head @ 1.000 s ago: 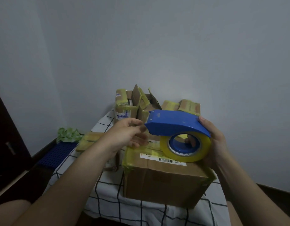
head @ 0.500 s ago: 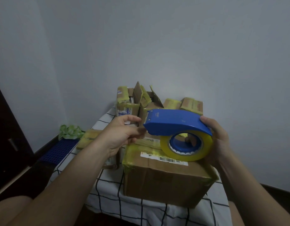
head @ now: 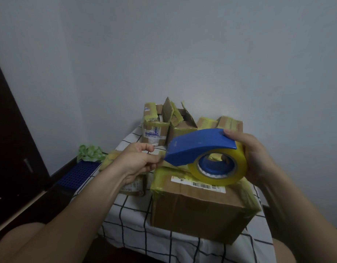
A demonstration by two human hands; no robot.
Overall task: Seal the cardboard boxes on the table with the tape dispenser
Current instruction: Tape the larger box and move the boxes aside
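My right hand (head: 256, 154) grips a blue tape dispenser (head: 200, 147) with a yellowish tape roll (head: 237, 168), held in the air just above a large cardboard box (head: 200, 211). That box has a barcode label and yellow tape on its top edges. My left hand (head: 139, 160) is at the dispenser's front tip, thumb and fingers pinched together there; whether they hold the tape end is hidden. Smaller boxes (head: 154, 130) stand behind, one with raised flaps (head: 181, 120).
The table wears a white cloth with a black grid (head: 129, 215). A flat taped box (head: 108, 160) lies at its left edge. A blue crate (head: 76, 173) and green leaves (head: 89, 152) sit on the floor left. A dark door is at far left, the wall close behind.
My left hand's fingers have closed in against the dispenser's front tip. The dispenser has stayed over the large box, with only a slight shift in view.
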